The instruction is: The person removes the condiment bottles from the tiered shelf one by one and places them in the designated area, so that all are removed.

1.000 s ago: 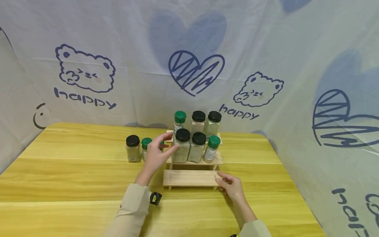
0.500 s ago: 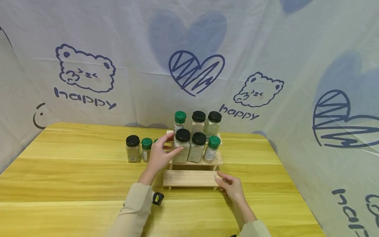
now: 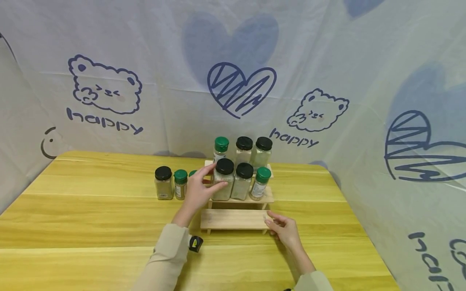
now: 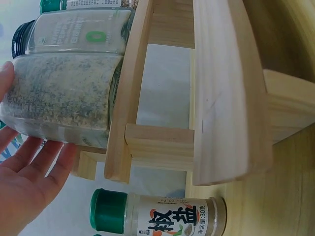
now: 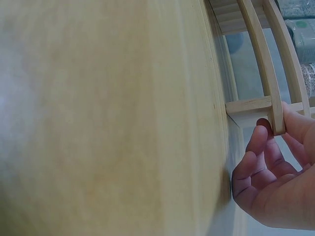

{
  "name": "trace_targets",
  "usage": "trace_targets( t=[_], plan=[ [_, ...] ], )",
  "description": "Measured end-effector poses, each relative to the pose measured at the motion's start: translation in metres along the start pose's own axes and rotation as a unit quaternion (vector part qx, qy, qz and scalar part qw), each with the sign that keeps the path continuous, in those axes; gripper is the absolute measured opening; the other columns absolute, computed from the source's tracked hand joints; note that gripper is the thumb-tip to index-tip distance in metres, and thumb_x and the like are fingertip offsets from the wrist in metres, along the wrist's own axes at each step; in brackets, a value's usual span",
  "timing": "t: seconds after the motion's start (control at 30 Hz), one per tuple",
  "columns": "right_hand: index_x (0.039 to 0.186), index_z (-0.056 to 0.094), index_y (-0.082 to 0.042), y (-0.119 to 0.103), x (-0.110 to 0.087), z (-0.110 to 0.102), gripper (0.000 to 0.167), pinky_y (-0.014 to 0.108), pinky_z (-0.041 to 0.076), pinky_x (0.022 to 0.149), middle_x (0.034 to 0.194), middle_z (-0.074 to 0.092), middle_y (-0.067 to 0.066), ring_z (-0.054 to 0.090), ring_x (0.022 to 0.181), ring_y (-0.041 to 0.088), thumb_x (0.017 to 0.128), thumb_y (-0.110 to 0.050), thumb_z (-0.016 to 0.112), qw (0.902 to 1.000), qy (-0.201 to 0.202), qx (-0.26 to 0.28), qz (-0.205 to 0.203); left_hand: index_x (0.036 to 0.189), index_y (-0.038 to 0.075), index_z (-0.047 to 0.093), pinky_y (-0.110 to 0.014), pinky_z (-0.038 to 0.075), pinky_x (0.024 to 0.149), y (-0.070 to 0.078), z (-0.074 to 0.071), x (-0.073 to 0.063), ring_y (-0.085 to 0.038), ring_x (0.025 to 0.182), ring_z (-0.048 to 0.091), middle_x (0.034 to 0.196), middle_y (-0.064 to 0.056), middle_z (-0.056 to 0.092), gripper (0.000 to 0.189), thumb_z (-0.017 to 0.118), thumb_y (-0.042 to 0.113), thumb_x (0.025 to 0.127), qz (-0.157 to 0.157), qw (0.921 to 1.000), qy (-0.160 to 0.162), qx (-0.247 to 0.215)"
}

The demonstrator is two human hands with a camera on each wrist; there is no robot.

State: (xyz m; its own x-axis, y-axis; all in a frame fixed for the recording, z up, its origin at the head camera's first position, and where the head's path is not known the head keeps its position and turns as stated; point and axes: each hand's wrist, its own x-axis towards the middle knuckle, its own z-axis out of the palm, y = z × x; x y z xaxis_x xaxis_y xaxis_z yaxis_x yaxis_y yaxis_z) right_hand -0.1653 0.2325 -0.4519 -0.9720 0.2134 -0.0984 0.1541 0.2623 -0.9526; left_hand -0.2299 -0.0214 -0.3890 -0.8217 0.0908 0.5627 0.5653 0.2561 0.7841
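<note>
A three-tier wooden spice rack [image 3: 233,219] stands on the table. My left hand [image 3: 198,192] holds a large square spice jar [image 3: 223,188] with a black lid at the left end of the middle tier. In the left wrist view, the thumb lies on one side of this jar [image 4: 64,93], full of greenish-grey flakes, and the fingers touch another side. A second black-lidded jar [image 3: 241,186] and a green-capped shaker [image 3: 259,186] stand to its right. My right hand [image 3: 285,231] pinches the right end of the bottom tier, thumb above and fingers beneath.
On the top tier stand a green-capped shaker [image 3: 221,147] and two black-lidded jars. Left of the rack, a black-lidded jar [image 3: 164,184] and green-capped shakers [image 3: 180,185] stand on the table, one partly behind my left hand. A printed cloth [image 3: 174,81] hangs behind.
My left hand has moved slightly right, and its fingers and thumb have come onto the large jar. The right hand has stayed on the rack's end.
</note>
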Motion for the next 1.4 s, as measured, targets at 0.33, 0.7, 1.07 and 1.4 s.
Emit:
trace_targets(
  t=[0.33,0.7,1.07,1.4],
  plan=[
    [0.111,0.06,0.004,0.001,0.0,-0.001,0.032,0.018,0.038,0.04,0.068,0.052,0.001,0.051,0.051,0.012,0.08,-0.003,0.065,1.0,-0.001,0.001,-0.003,0.117,-0.007,0.055,-0.033,0.053,0.067,0.004,-0.003,0.001,-0.028,0.093,0.059,0.109,-0.02,0.059,0.056,0.077,0.01,0.068,0.011,0.9998,0.008,-0.016],
    [0.112,0.059,0.005,0.001,-0.001,-0.001,0.033,0.018,0.038,0.04,0.069,0.051,0.001,0.052,0.051,0.012,0.08,-0.004,0.065,1.0,-0.006,0.002,-0.008,0.114,-0.01,0.054,-0.033,0.053,0.065,0.022,-0.01,-0.002,-0.034,0.089,0.06,0.106,-0.026,0.058,0.053,0.075,0.002,0.067,0.017,0.9994,0.012,-0.027],
    [0.113,0.059,0.004,0.0,0.0,-0.001,0.034,0.019,0.038,0.041,0.07,0.051,0.002,0.052,0.052,0.012,0.08,-0.005,0.065,0.9999,-0.007,0.006,-0.005,0.108,-0.014,0.056,-0.035,0.053,0.064,0.035,-0.019,-0.005,-0.037,0.087,0.06,0.102,-0.029,0.058,0.05,0.076,-0.003,0.063,0.04,0.9985,0.033,-0.017],
    [0.111,0.06,0.003,0.002,0.001,-0.001,0.032,0.018,0.038,0.042,0.07,0.051,0.002,0.053,0.052,0.013,0.08,-0.003,0.065,1.0,0.0,-0.001,-0.001,0.106,-0.009,0.061,-0.026,0.053,0.06,0.008,-0.025,-0.009,-0.03,0.081,0.063,0.095,-0.023,0.063,0.051,0.081,0.006,0.062,0.037,0.9968,0.07,0.003]
  ],
)
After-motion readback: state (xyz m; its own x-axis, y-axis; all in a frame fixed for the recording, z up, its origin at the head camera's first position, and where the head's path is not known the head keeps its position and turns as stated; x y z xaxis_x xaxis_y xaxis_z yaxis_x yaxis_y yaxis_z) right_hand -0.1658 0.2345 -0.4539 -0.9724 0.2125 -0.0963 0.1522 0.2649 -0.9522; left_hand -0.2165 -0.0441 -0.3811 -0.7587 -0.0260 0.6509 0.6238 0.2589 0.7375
